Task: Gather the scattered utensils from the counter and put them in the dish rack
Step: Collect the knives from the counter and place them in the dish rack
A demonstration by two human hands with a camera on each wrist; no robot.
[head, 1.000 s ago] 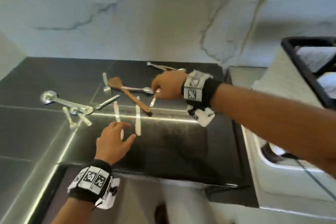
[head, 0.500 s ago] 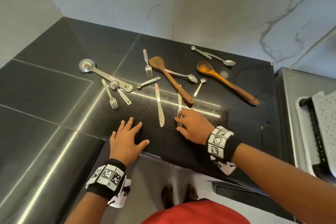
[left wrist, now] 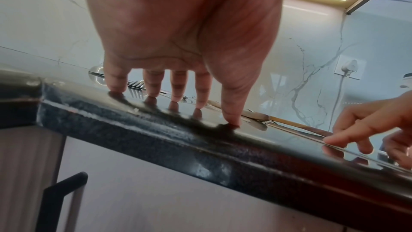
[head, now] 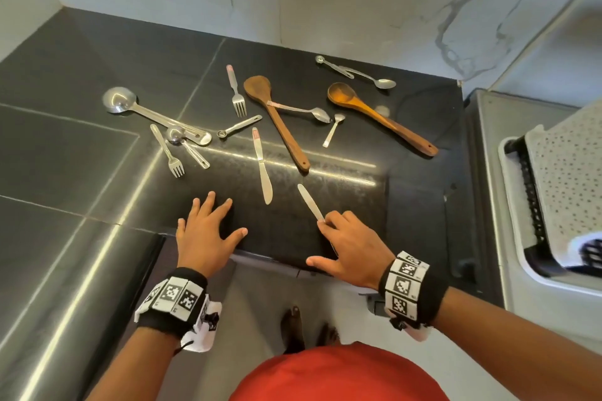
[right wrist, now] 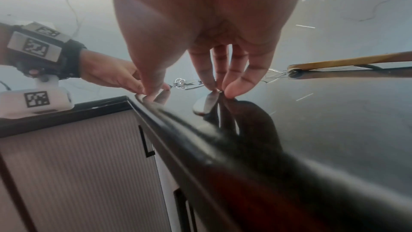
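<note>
Several utensils lie scattered on the black counter (head: 417, 205). My right hand (head: 329, 234) presses straight fingertips (right wrist: 231, 89) on a table knife (head: 308, 200) near the front edge, with the thumb spread apart at the edge. The knife's blade points away to the upper left and its handle is hidden under the hand. My left hand (head: 211, 221) lies flat with fingers spread (left wrist: 178, 94) on the counter edge, holding nothing. A second knife (head: 262, 166), a dark wooden spatula (head: 277, 120), a light wooden spoon (head: 374, 117), two forks (head: 236, 91) (head: 167, 151) and a ladle (head: 146, 111) lie further back.
The black dish rack (head: 529, 192) stands at the right on a white tray (head: 511, 225), with a white perforated sheet (head: 570, 172) over it. Small spoons (head: 368, 75) lie near the marble back wall. A cupboard front with a black handle (left wrist: 58, 198) is below the counter edge.
My right hand has slid the knife away from the dark spatula toward the front edge, and it now lies slanted. The left hand stays flat in place. The head view has tilted down.
</note>
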